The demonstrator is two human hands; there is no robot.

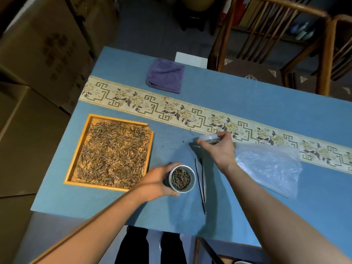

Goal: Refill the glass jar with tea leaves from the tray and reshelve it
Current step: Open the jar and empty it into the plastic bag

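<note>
Blue table (247, 96), jar (182, 179) near edge, lid (209, 138) seemingly lifted

open blue cloth between tray (67, 180) and jar (182, 179); tweezers (200, 182), plastic bag (270, 166) crowding the right

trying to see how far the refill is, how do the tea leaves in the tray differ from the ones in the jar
The tea leaves in the tray lie spread in a wide, shallow layer; those in the jar sit bunched in a small round pile. The tray's lot is far larger. The left hand grips only the jar. Both look like the same dry brown leaves.
</note>
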